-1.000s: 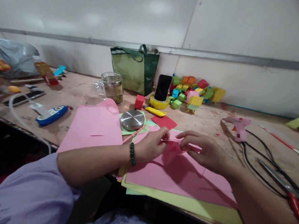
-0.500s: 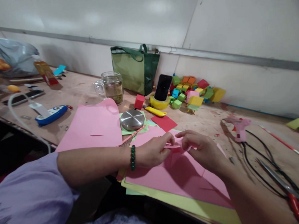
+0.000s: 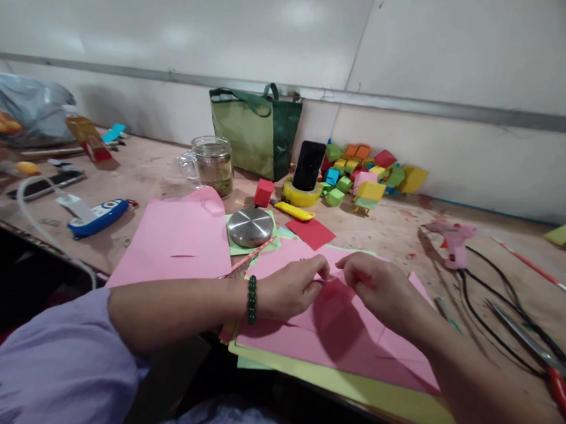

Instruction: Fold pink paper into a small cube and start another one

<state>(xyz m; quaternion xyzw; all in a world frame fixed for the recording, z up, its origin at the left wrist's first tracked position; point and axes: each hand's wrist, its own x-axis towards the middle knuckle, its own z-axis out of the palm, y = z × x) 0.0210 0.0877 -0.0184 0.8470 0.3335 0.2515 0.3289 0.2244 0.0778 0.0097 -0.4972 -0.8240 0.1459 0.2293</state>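
Pink paper sheet [image 3: 352, 331]: lies on a paper stack at the worktop's front edge. Left hand [image 3: 290, 289] and right hand [image 3: 378, 291] meet over it, fingertips closed on a small pink fold, the stack bracing the crease. Metal lid [image 3: 250, 226] weighs down green scraps behind.

Beside the green bag [image 3: 256, 130], one glass jar [image 3: 212, 164], one phone [image 3: 309, 165], one tape roll [image 3: 301, 194] and one metal lid [image 3: 250, 226] are sitting; two hands are showing.
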